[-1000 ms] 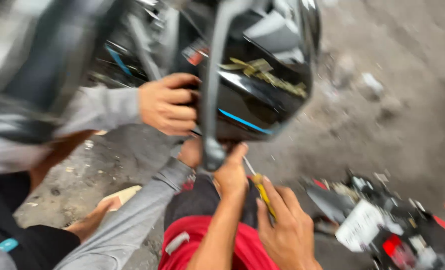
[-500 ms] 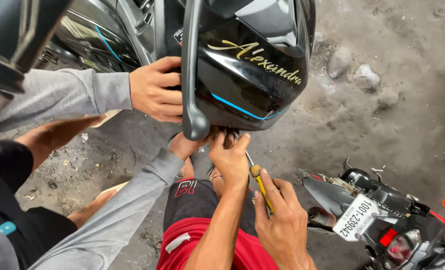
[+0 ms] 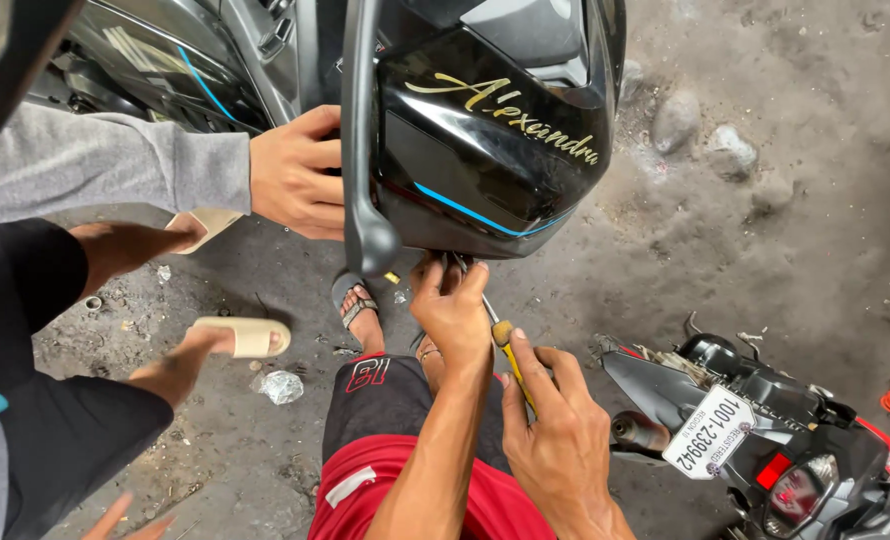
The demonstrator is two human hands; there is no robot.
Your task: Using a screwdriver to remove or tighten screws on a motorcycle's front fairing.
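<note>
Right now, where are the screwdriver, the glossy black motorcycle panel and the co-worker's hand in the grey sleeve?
screwdriver (image 3: 510,355), head view, on its yellow handle.
black motorcycle panel (image 3: 485,150), head view, on its glossy front face.
co-worker's hand (image 3: 295,175), head view, on the back of the hand.

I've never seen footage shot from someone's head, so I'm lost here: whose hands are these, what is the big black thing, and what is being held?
The camera sits on a person's head and looks down, so the two bare arms rising from the bottom edge are that person's own. The right hand grips a yellow-handled screwdriver whose shaft points up at the lower edge of the glossy black motorcycle panel. The left hand reaches up to that same edge, beside the tip. Another person's hand, in a grey sleeve, presses on the panel from the left. Below is a dirt floor with stones; a second motorcycle's tail lies at lower right.
</note>
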